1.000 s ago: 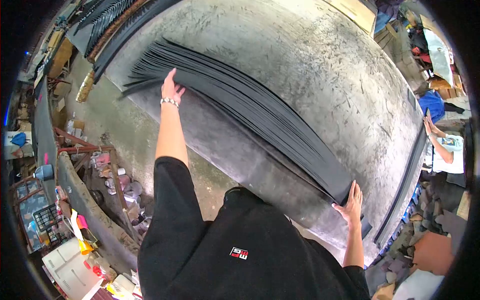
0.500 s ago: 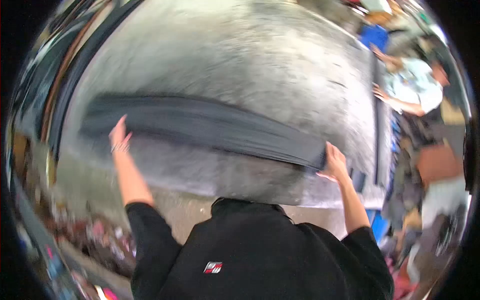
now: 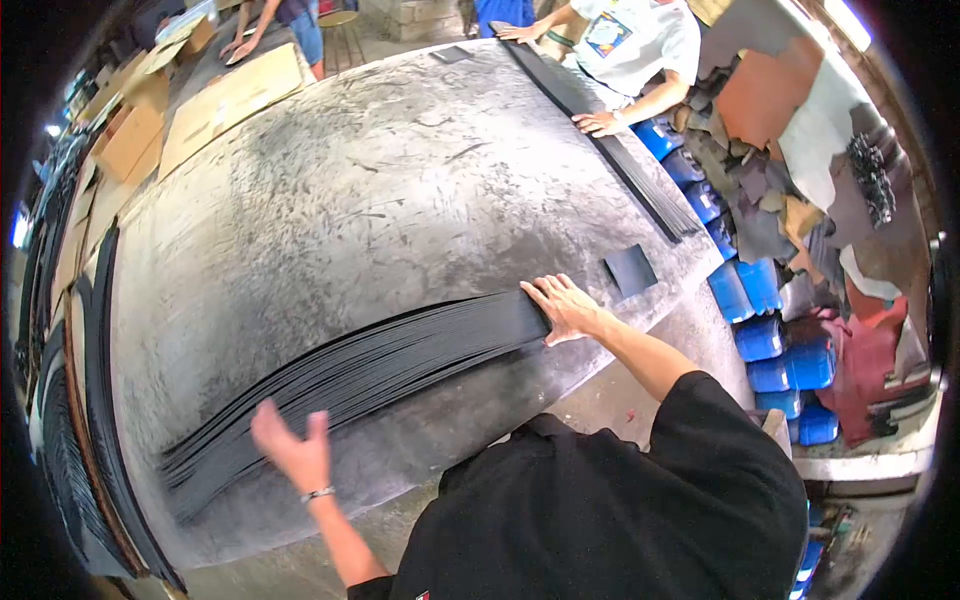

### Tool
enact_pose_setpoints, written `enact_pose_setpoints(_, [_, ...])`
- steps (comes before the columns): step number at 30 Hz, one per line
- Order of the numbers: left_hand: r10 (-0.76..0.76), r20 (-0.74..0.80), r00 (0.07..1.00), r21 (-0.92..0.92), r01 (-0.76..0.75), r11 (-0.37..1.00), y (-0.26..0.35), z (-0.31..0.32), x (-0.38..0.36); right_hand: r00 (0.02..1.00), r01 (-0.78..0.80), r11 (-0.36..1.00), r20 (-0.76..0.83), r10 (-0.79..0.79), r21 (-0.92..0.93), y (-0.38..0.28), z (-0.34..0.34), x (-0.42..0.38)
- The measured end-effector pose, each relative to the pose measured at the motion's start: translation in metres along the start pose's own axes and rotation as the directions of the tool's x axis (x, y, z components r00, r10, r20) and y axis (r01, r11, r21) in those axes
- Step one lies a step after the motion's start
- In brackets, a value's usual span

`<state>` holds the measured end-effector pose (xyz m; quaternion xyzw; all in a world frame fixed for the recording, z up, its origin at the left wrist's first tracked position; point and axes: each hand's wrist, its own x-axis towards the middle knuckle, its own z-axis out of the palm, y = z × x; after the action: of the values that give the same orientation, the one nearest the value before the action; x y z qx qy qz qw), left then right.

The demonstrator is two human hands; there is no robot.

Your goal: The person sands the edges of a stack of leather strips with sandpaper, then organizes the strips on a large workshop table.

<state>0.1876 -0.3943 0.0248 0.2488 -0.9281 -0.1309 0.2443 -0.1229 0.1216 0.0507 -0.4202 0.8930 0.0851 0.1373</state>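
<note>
A long bundle of thin black strips (image 3: 400,355) lies on the worktable (image 3: 350,220) in front of me, fanned out toward its left end and tight together at the right. My right hand (image 3: 566,308) grips that right end, fingers over the far corner and thumb at the near edge. Over the left part of the bundle my left hand (image 3: 292,445) is open, slightly blurred, with thumb and fingers apart and nothing held. A small black square piece (image 3: 630,271) lies on the tabletop just beyond my right hand.
Across the table a person (image 3: 630,60) rests both hands on another stack of black strips (image 3: 610,150). Blue jugs (image 3: 790,365) and leather pieces (image 3: 770,90) are on the right. Long black strips (image 3: 100,380) hang along the left edge; cardboard (image 3: 232,100) and another person's arm (image 3: 262,22) are farther back.
The view has turned and sharpened. The bundle's left part now shows separate, fanned strips. My left hand has moved in over its near side; my right hand stays at the right end.
</note>
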Motion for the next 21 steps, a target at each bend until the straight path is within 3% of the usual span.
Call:
enact_pose_setpoints(2, [0.223,0.297,0.929,-0.216,-0.162,0.963,0.103,0.017,0.014,1.000,-0.007,1.000,-0.005,0.007,0.022,0.000,0.004,0.001])
enact_pose_setpoints(4, [0.430,0.432,0.793,-0.242,-0.357,0.902,0.183,0.049,0.017,0.998,0.013,0.999,-0.056,-0.011,0.036,0.003,0.008,-0.002])
enact_pose_setpoints(6, [0.595,0.456,0.662,-0.324,-0.499,0.804,0.237,0.094,0.017,0.998,0.000,0.997,-0.061,0.004,0.072,0.002,0.008,-0.005])
enact_pose_setpoints(9, [0.658,0.514,0.550,-0.336,-0.576,0.745,0.296,0.131,0.032,0.998,0.027,0.993,-0.061,-0.020,0.112,0.008,0.003,-0.005])
enact_pose_setpoints(12, [0.667,0.596,0.447,-0.271,-0.670,0.691,0.327,0.156,0.044,0.976,0.138,0.976,-0.191,-0.105,0.167,0.020,0.014,-0.006])
enact_pose_setpoints(14, [0.657,0.631,0.413,-0.306,-0.645,0.700,0.335,0.163,0.045,0.953,0.208,0.953,-0.266,-0.147,0.218,0.028,0.020,-0.006])
enact_pose_setpoints(16, [0.671,0.584,0.458,-0.366,-0.589,0.720,0.328,0.171,0.034,0.957,0.210,0.952,-0.246,-0.153,0.222,0.034,0.021,-0.004])
enact_pose_setpoints(21, [0.537,0.589,0.604,-0.274,-0.476,0.836,0.361,0.162,0.023,0.880,0.412,0.904,-0.309,-0.361,0.117,0.080,0.014,0.015])
